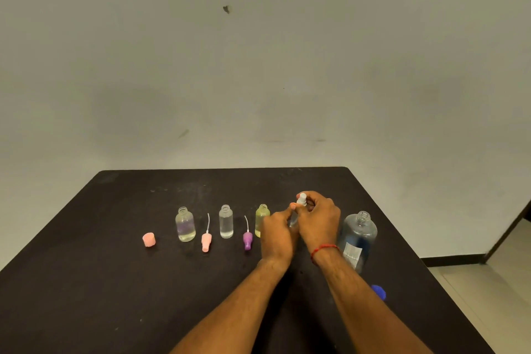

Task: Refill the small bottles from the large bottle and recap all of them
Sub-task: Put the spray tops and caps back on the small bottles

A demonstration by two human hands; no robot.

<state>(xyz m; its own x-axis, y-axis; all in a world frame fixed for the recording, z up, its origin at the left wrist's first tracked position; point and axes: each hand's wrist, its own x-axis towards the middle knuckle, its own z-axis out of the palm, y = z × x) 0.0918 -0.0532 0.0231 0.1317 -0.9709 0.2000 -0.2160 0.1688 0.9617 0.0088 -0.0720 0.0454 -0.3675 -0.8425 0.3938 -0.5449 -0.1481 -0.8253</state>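
Three small open bottles stand in a row: a clear one with liquid (185, 224), a clear one (226, 221) and a yellowish one (262, 218). My left hand (277, 234) holds a fourth small clear bottle (293, 220), mostly hidden. My right hand (319, 220) pinches its white spray cap (302, 199) on top. The large clear bottle (357, 238) stands uncapped to the right. A pink spray cap (206, 241) and a purple spray cap (247, 240) lie between the bottles. A pink cover (149, 239) sits at the left.
The black table (115, 296) ends near the wall at the back and drops off on the right. A blue cap (378, 292) lies near the right edge behind my right forearm.
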